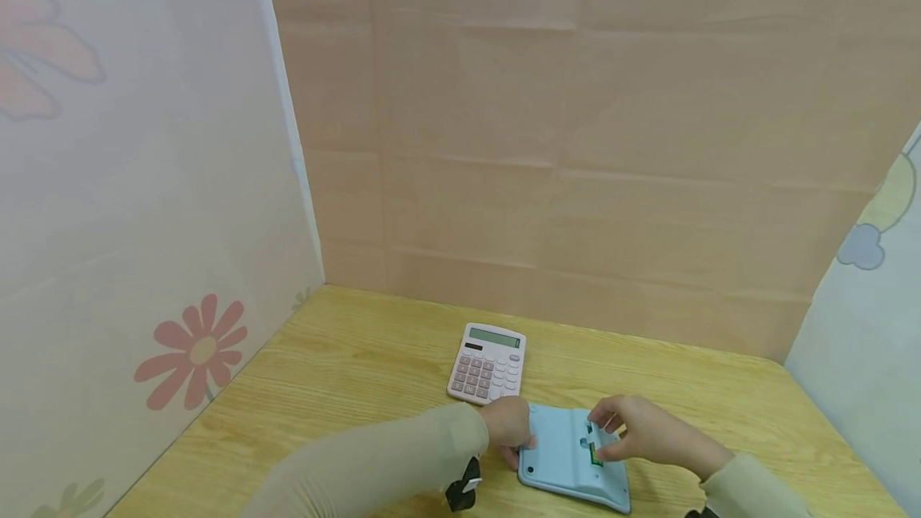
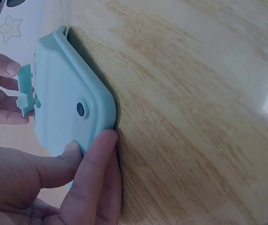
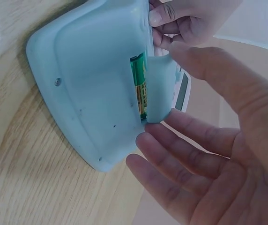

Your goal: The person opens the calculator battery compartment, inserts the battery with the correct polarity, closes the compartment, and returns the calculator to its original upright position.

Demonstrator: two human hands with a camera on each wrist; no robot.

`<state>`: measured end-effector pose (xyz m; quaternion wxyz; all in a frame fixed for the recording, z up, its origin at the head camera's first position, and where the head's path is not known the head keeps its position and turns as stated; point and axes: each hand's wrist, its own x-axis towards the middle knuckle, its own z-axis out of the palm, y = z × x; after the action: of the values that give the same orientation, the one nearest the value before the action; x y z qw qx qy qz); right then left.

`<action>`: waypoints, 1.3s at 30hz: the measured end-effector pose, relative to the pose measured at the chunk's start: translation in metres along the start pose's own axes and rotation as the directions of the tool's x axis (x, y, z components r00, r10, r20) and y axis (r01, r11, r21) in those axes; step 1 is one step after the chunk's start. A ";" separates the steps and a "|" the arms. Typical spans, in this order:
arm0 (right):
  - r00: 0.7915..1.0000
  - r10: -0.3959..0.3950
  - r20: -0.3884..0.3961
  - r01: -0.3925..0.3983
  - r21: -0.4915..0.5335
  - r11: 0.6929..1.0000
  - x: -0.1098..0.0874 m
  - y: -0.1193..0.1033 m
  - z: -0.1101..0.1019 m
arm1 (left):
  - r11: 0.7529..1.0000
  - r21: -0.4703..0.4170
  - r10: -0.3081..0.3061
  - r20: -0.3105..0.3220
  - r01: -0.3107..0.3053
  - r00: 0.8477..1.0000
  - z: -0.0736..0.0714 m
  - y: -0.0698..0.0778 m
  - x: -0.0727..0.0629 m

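A light blue calculator (image 1: 556, 450) lies face down on the wooden table, its back facing up. My left hand (image 1: 508, 422) grips its left edge, thumb on the back and fingers along the rim. Between thumb and fingertips my right hand (image 1: 651, 432) pinches the battery cover (image 3: 160, 89), a small light blue piece with a tab (image 2: 22, 101). The cover stands tilted up at the battery slot. Inside the slot shows a green and gold battery (image 3: 139, 89); the right wrist view shows it best.
A pink calculator (image 1: 488, 364) lies face up just behind the left hand. The wooden table (image 1: 374, 342) runs back to a tan covered wall (image 1: 576, 142). Patterned side walls stand at left (image 1: 180, 206) and right (image 1: 871, 326).
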<state>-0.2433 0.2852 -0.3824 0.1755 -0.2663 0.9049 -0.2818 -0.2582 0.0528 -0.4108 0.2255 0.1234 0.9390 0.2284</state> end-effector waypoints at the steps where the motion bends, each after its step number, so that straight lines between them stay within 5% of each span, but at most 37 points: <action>1: 1.000 0.002 0.001 -0.002 0.000 1.000 0.000 0.000 0.000 | 1.000 -0.002 0.000 0.001 0.000 1.000 0.000 0.000 0.000; 39: 0.999 -0.041 -0.022 0.041 -0.021 0.999 0.005 0.004 0.006 | 0.999 -0.037 -0.010 0.024 0.011 1.000 0.000 -0.001 0.003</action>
<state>-0.2454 0.2824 -0.3902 0.1569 -0.2834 0.9041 -0.2788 -0.2609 0.0528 -0.4130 0.2402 0.1168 0.9325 0.2431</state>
